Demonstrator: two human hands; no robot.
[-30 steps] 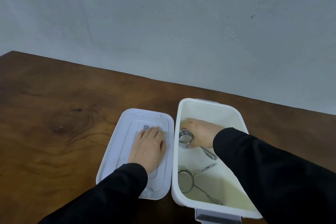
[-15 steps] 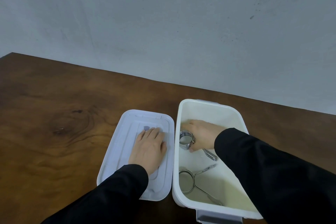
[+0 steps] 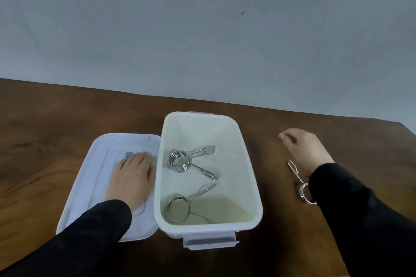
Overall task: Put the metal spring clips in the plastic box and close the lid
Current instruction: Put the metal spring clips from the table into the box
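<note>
Nearest the front edge of the wooden table [image 3: 56, 123], the white plastic box [image 3: 252, 177] stands open, a grey latch [image 3: 210, 240] on its near end. Inside, one metal spring clip [image 3: 180, 208] lies at the near end and a second spring clip [image 3: 186, 161] lies just beyond it, around mid-box; the two do not touch. Just left of the box, touching its side, the lid [image 3: 90, 177] lies flat with the left hand [image 3: 131, 177] pressed palm-down on it, fingers spread, gripping nothing. To the right of the box, a third spring clip [image 3: 300, 183] rests on the table, partly under the black sleeve [image 3: 360, 220]. The right hand [image 3: 304, 148] is over the table farther back, fingers loosely curled and empty. No readable writing or brand shows anywhere; a small grey mark on the lid is illegible.
</note>
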